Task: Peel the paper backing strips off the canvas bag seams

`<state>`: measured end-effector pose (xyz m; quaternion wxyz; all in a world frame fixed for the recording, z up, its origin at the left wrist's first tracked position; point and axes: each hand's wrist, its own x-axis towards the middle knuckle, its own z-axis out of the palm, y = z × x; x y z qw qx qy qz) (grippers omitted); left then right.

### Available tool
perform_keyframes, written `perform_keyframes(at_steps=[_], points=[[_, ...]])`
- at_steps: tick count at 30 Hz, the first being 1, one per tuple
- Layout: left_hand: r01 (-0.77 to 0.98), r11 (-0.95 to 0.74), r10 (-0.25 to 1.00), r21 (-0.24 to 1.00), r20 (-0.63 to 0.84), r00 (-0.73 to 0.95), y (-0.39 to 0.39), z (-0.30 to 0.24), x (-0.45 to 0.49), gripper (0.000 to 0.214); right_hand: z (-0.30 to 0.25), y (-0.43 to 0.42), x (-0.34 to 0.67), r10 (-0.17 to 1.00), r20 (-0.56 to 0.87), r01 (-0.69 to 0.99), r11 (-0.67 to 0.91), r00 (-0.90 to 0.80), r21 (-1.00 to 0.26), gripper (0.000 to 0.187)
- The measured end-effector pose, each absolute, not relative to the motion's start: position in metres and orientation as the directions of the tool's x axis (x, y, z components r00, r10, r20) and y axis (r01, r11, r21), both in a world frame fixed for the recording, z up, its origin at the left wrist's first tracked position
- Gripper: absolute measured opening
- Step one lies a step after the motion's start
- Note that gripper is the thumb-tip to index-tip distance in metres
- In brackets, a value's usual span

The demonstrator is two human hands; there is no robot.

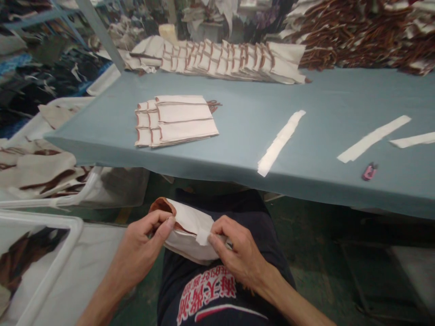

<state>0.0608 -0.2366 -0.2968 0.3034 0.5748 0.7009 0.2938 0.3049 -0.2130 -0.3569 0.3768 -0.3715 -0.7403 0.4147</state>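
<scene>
Over my lap is a cream piece of leather-like material (pixel 193 215), bent into a tube, with brown showing inside its open end and along a slit. My left hand (pixel 147 240) pinches the edge near that brown opening between thumb and fingers. On the other end, my right hand (pixel 238 246) is closed, its thumb and fingertips at a small white strip (pixel 203 236) lying across the slit. Part of the piece is hidden behind the right fingers.
A blue-green table (pixel 238 99) carries a stack of cream pieces (pixel 185 115), a long overlapping row of them (pixel 217 59), white strips (pixel 280 142) and pink thread snips (pixel 369 172). Brown bundles (pixel 340 36) are heaped behind. White bins (pixel 76 226) stand left.
</scene>
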Motion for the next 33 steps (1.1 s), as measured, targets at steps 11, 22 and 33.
perform_keyframes(at_steps=[11,22,33], points=[[0.213,0.140,0.983,0.967,-0.162,0.091,-0.197,-0.274,0.103,0.036,-0.243,-0.195,0.323,0.960,-0.004,0.133,0.035,-0.282,-0.991,0.023],[0.071,0.286,0.941,0.956,-0.294,0.169,-0.200,-0.299,0.129,0.044,-0.279,-0.199,0.325,0.987,-0.043,0.457,0.035,-0.158,-0.889,0.031],[0.023,0.421,0.897,0.907,-0.420,0.137,-0.202,-0.305,0.123,0.044,-0.280,-0.194,0.326,0.966,-0.184,0.473,-0.078,-0.183,-0.878,0.030]])
